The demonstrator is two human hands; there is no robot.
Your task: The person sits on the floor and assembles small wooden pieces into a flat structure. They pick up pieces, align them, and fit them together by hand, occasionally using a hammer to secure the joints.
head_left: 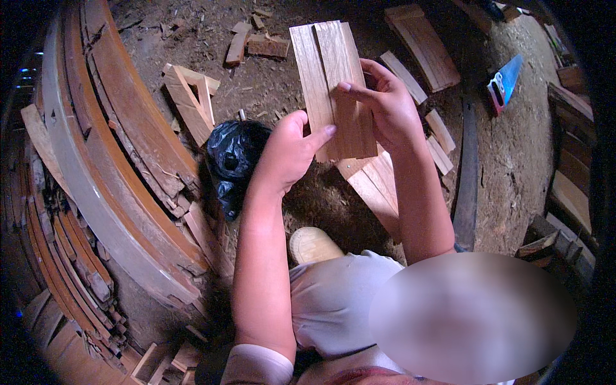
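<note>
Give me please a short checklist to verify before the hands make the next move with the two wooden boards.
1. Left hand grips the wooden boards at the lower left edge: ok.
2. Right hand supports the right side, index finger across the face: ok.
3. The two boards lie side by side, long edges touching: ok at the top; the lower seam is hidden by fingers, cannot tell.
4. Top ends flush: not ok, one board stands slightly higher.
5. Ground below the boards: not ok, a black plastic bag and plank offcuts lie there.
6. Hand saw lies apart from both hands: ok.
</note>
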